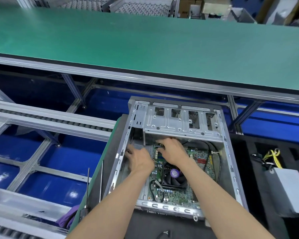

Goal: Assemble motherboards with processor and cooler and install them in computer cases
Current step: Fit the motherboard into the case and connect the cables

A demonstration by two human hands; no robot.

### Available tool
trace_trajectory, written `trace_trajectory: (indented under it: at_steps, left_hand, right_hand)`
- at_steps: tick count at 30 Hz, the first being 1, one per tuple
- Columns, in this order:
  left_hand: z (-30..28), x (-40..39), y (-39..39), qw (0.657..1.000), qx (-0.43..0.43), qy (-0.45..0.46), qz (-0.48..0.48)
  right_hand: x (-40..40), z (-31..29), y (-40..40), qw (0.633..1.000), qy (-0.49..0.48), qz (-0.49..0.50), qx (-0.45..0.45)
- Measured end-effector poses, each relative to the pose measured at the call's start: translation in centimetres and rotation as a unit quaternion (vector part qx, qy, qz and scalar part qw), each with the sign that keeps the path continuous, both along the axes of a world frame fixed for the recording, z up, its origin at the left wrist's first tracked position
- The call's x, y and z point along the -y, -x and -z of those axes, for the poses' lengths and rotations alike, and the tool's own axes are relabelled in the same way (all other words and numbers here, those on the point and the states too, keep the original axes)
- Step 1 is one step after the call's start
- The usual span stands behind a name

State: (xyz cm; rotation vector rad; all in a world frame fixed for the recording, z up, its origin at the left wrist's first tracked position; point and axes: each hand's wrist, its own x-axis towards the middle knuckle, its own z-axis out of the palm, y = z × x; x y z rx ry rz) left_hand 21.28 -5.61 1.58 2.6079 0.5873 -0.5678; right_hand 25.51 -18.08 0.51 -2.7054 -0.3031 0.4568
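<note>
We cannot tell what our left hand (pixel 139 160) or right hand (pixel 171 150) grip inside the computer case (pixel 229 152); fingertips hidden above the motherboard (pixel 178 194), green conveyor (pixel 145 49) beyond.

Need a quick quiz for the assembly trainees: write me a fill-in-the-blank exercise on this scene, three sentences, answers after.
1. The motherboard lies inside the open computer ____.
2. The sticker on the hub of the cooler fan is ____ in colour.
3. Both the left hand and the right hand reach in under the metal drive ____.

Missing words: case; purple; bay
</note>
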Motion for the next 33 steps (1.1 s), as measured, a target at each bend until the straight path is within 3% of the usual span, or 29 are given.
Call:
trace_trajectory:
  at_steps: [2, 6, 9, 13, 17, 19, 21, 24, 28, 31, 33]
  left_hand:
    - [-0.4, -0.2, 0.1, 0.999, -0.02, 0.028, -0.021]
    - [-0.6, -0.8, -0.2, 0.987, 0.097, 0.103, -0.074]
    - [-0.8, -1.6, -0.4, 0.956, 0.166, 0.203, -0.134]
    - [-0.9, -2.1, -0.6, 0.9, 0.176, 0.346, -0.198]
    - [-0.4, -2.2, -0.8, 0.86, 0.204, 0.42, -0.205]
    - [-0.5, -2.1, -0.7, 0.871, 0.217, 0.398, -0.188]
    - [-0.8, -1.9, -0.4, 0.899, 0.257, 0.321, -0.151]
    - [-1.2, -1.5, 0.0, 0.911, 0.333, 0.233, -0.068]
    - [-1.3, -1.0, 0.5, 0.949, 0.208, 0.227, 0.065]
    - [-1.1, -1.0, 0.6, 0.948, 0.137, 0.268, 0.107]
    - [-1.3, -1.0, 0.7, 0.935, 0.109, 0.312, 0.133]
  right_hand:
    - [0.3, -0.5, 1.0, 0.999, -0.016, 0.001, 0.034]
    - [-0.1, -1.6, 2.8, 0.992, -0.099, 0.011, 0.075]
    - [-0.8, -2.0, 3.6, 0.993, -0.113, 0.009, 0.034]
    - [-1.8, -2.0, 3.7, 0.995, -0.097, 0.002, -0.034]
    - [-2.2, -2.0, 3.4, 0.989, -0.139, 0.029, -0.049]
    - [-1.9, -2.0, 3.4, 0.967, -0.233, 0.072, -0.069]
    - [-1.5, -2.2, 3.6, 0.939, -0.32, 0.115, -0.056]
    - [-1.1, -2.3, 3.6, 0.93, -0.339, 0.144, 0.006]
    - [-0.6, -2.1, 3.1, 0.929, -0.314, 0.174, 0.086]
    - [-0.2, -1.8, 3.0, 0.918, -0.337, 0.193, 0.077]
    - [-0.2, -2.0, 3.0, 0.892, -0.394, 0.218, 0.043]
